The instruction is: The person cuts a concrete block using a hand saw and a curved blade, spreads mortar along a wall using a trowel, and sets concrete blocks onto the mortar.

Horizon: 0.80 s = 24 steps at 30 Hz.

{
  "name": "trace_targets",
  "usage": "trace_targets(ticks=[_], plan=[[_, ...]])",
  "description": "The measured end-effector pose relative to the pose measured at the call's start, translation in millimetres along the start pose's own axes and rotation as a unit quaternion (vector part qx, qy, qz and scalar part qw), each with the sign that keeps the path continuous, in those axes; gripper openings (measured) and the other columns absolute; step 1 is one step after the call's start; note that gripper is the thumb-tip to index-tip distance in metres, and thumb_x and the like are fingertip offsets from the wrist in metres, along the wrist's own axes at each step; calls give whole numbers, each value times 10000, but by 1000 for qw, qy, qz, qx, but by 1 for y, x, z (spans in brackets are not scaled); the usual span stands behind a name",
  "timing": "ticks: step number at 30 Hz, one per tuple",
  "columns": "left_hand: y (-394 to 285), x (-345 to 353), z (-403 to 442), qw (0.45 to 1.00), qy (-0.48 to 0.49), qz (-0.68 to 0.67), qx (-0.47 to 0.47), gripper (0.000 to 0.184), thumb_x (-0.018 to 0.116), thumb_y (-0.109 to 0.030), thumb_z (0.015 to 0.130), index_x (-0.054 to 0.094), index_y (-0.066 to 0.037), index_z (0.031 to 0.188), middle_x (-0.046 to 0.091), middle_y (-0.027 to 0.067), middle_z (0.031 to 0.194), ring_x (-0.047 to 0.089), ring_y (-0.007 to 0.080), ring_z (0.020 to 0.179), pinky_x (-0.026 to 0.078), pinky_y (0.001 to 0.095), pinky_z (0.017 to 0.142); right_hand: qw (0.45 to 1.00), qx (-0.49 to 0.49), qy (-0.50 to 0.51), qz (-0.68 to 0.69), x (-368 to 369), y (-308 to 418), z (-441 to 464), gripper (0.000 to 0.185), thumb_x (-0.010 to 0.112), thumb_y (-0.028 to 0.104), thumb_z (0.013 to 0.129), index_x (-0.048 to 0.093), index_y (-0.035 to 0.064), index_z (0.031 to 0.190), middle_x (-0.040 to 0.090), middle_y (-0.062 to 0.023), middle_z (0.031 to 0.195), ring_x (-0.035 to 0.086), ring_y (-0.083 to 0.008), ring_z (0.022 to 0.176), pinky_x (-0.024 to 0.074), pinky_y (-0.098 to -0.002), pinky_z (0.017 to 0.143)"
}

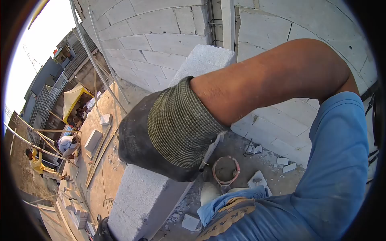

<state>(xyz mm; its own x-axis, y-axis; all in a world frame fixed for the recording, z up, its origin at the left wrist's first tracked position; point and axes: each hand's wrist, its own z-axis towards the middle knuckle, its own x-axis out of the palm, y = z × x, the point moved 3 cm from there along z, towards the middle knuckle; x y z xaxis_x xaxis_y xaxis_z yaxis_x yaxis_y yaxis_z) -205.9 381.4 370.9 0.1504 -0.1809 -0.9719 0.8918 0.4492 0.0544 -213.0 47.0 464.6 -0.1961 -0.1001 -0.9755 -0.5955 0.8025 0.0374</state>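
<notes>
My right hand (155, 136), in a dark glove with a yellow-grey knit cuff, reaches across the middle of the view over a row of pale concrete blocks (138, 201). The back of the glove faces me and hides the fingers, so any grip is out of sight. Beyond the wrist, the far end of the block row (209, 56) shows. At the bottom edge, a black glove, seemingly my left hand (104, 231), sits against the near block's left side; most of it is cut off.
A round bucket (226, 170) with grey contents stands on the floor near my legs, among broken block pieces (289, 167). Block walls (148, 44) rise ahead. Far below left, two people (68, 144) work near timber planks (98, 156), loose blocks and a yellow canopy (76, 100).
</notes>
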Motion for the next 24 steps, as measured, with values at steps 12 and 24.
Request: trace_targets(ticks=[12,24], plan=[[125,153,269,973,39,-194,-115,852,879,-456,600,552,26,1222,658,191,1062,669,333,941,536,409,852,966,229,117,-24,70,-274,92,922,873,128,434,530,52,1287,651,-151,1091,621,-334,1090,527,-428,931],[46,301,390,956,181,-206,-104,864,827,-584,614,556,-27,1217,677,194,1056,683,352,949,541,436,831,949,259,181,-15,273,-408,38,733,740,68,675,489,117,1362,611,-139,1177,594,-347,1165,500,-462,948]])
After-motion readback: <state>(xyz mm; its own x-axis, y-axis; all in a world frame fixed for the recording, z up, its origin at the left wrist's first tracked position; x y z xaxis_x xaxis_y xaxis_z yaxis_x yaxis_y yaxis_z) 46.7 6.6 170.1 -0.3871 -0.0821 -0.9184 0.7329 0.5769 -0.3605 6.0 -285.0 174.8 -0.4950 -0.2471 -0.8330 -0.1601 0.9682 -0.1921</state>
